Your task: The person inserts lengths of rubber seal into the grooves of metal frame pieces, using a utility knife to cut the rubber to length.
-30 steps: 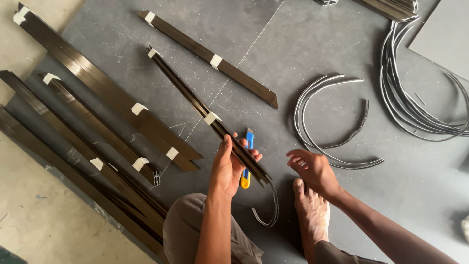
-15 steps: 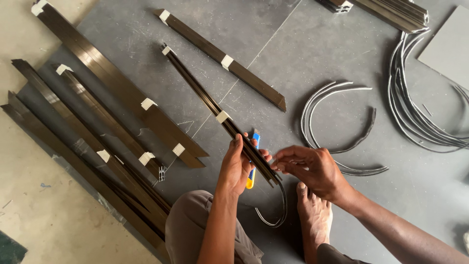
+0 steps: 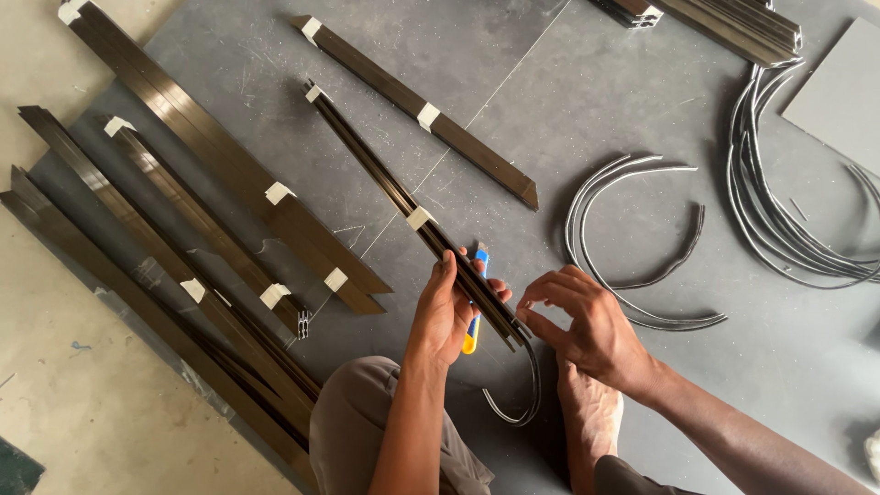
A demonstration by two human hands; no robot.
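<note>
Left hand (image 3: 446, 307) fingers clasping dark metal channel (image 3: 412, 215) low over grey floor sheet (image 3: 550, 110), right hand (image 3: 587, 321) fingers pinching black rubber strip (image 3: 524, 390) at its end; best fed straight into groove, channel steady.

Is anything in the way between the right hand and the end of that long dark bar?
No, nothing visible. The right hand is right at the end of the dark bar, fingers by the black rubber strip there. The left hand grips the bar beside it.
</note>
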